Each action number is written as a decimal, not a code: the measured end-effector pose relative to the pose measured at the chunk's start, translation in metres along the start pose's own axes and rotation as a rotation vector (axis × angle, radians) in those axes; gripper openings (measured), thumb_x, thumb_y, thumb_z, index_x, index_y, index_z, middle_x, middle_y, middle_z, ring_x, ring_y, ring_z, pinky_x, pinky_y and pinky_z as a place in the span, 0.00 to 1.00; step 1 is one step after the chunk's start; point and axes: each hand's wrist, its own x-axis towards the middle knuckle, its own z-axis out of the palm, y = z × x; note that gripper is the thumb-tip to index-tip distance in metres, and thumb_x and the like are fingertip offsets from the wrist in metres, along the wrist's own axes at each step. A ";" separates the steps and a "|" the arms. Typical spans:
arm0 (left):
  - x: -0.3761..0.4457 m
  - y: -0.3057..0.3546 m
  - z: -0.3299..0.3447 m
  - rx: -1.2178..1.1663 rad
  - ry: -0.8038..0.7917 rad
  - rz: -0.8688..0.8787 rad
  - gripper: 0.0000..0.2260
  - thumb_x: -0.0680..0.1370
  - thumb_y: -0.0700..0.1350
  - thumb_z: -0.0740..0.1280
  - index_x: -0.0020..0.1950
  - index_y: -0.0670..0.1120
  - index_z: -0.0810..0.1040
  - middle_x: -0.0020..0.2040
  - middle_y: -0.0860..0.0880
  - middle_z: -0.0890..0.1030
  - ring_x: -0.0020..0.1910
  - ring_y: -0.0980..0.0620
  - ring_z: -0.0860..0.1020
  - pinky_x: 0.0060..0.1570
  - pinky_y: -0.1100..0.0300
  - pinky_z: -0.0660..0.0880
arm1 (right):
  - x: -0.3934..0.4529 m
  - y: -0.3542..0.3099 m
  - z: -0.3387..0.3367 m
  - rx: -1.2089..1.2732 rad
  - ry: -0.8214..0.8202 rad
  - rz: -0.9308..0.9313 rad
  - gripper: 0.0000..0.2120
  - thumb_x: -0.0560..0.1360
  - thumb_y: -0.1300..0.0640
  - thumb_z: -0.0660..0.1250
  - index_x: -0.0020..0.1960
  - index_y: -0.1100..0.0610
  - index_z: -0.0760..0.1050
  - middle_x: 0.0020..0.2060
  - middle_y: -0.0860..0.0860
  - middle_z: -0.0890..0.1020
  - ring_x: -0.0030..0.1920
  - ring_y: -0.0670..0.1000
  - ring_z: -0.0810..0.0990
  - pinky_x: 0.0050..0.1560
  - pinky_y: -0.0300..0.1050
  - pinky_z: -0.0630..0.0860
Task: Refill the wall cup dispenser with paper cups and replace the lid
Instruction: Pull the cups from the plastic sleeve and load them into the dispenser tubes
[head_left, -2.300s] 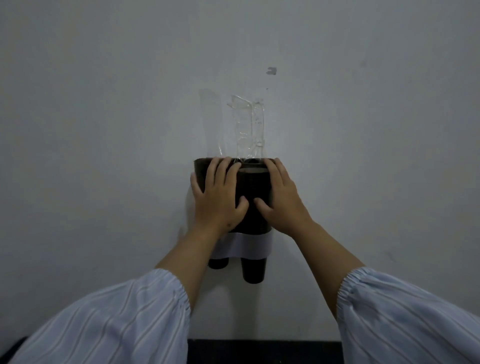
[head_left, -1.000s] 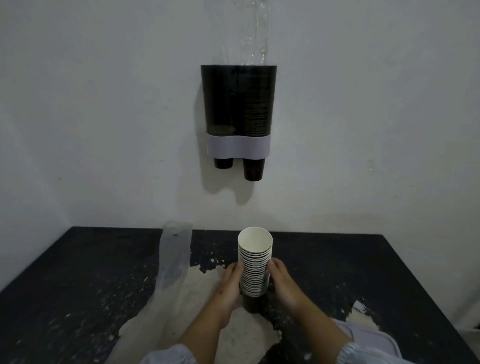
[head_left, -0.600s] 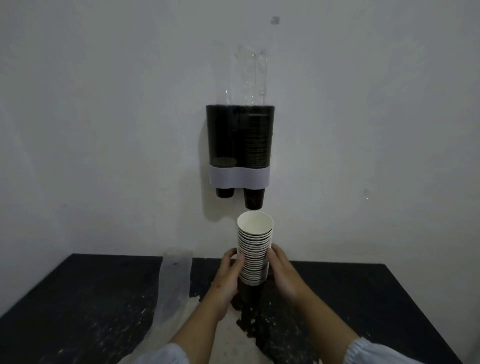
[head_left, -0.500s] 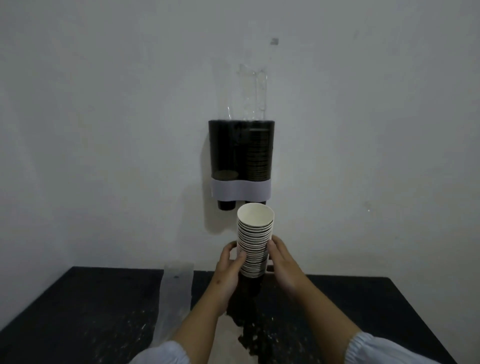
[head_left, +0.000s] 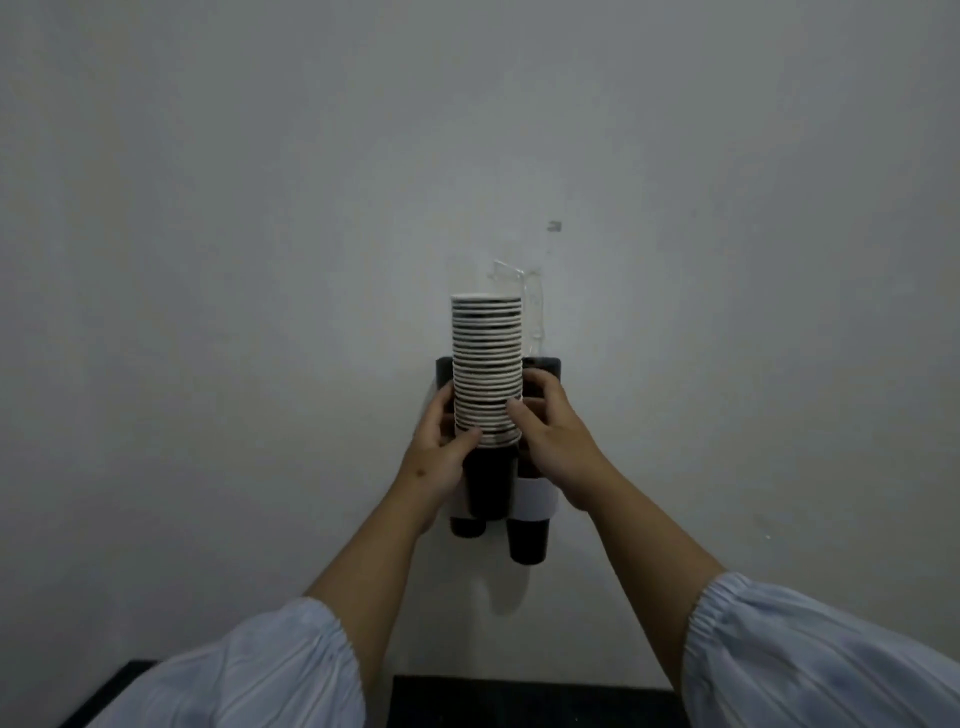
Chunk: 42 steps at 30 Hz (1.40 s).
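Gripping upright cup stack (head_left: 486, 371) — white rims, dark base | left hand (head_left: 439, 462) and right hand (head_left: 558, 441) both clasped it | before black wall dispenser (head_left: 540, 493)

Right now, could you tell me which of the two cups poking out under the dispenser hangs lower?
The right-hand cup hangs lower, its base well below the grey band; the left-hand cup shows only a short stub.
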 end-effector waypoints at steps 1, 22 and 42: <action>0.010 0.008 -0.002 0.000 0.000 0.034 0.26 0.77 0.38 0.63 0.71 0.55 0.63 0.51 0.59 0.76 0.52 0.58 0.77 0.50 0.64 0.77 | 0.010 -0.009 0.000 -0.009 0.000 -0.030 0.16 0.79 0.55 0.59 0.66 0.47 0.64 0.49 0.43 0.77 0.49 0.39 0.76 0.44 0.32 0.74; 0.141 0.073 -0.018 0.168 0.088 0.359 0.23 0.79 0.45 0.61 0.72 0.55 0.60 0.65 0.46 0.71 0.59 0.52 0.72 0.54 0.60 0.73 | 0.134 -0.042 0.010 -0.119 0.106 -0.304 0.28 0.79 0.62 0.58 0.75 0.50 0.52 0.70 0.52 0.67 0.67 0.53 0.70 0.69 0.55 0.68; 0.147 -0.015 -0.032 0.246 0.066 0.057 0.11 0.76 0.41 0.64 0.57 0.48 0.70 0.48 0.50 0.77 0.47 0.54 0.76 0.40 0.68 0.71 | 0.147 0.038 0.008 -0.847 0.152 0.053 0.17 0.75 0.43 0.58 0.60 0.48 0.71 0.60 0.49 0.78 0.66 0.55 0.70 0.65 0.75 0.37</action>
